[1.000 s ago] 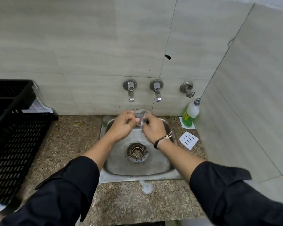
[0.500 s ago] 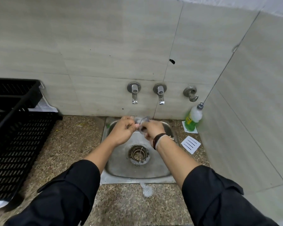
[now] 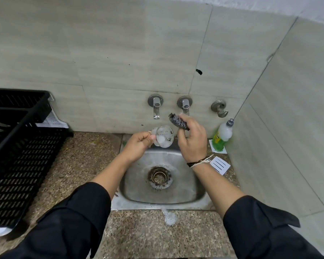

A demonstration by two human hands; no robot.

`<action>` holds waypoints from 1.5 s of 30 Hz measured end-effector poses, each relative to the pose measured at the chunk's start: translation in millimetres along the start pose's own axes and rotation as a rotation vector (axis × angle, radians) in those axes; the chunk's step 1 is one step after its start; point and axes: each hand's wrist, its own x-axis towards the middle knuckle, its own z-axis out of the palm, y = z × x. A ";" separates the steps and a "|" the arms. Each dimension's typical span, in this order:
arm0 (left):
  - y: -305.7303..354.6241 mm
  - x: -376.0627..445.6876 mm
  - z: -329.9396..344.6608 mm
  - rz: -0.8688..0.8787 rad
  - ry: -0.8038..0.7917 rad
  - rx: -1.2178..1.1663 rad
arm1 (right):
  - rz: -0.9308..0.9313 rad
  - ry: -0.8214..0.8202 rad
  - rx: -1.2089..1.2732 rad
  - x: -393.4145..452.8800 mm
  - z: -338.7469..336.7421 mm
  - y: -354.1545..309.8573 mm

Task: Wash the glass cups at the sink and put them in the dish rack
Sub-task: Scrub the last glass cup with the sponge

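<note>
Left grip [image 3: 137,144] pinches sudsy round glass cup [image 3: 164,136]; right grip [image 3: 192,139] clutches dark mesh scrubber [image 3: 178,121] over steel sink [image 3: 163,200].

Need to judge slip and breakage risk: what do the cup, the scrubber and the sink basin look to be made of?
The cup looks like clear glass, see-through with white suds clinging inside. The scrubber in the right hand seems a dark, speckled mesh, possibly wire or plastic scourer; I cannot tell which. The sink looks like dull brushed stainless steel, wet and grey with soft reflections.
</note>
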 end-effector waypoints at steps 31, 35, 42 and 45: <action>2.6 -12.1 -1.6 0.173 0.076 0.286 | -0.108 -0.616 -0.063 3.3 28.1 9.3; 3.7 -11.7 -2.3 0.181 0.080 0.201 | 0.203 -0.509 0.038 1.3 28.1 14.4; 9.2 -5.0 2.9 0.186 0.078 0.089 | 0.720 -0.128 0.286 -24.6 42.6 -10.6; 20.6 -7.7 1.6 0.201 0.075 0.208 | 0.493 -0.117 0.185 -21.9 33.5 -13.2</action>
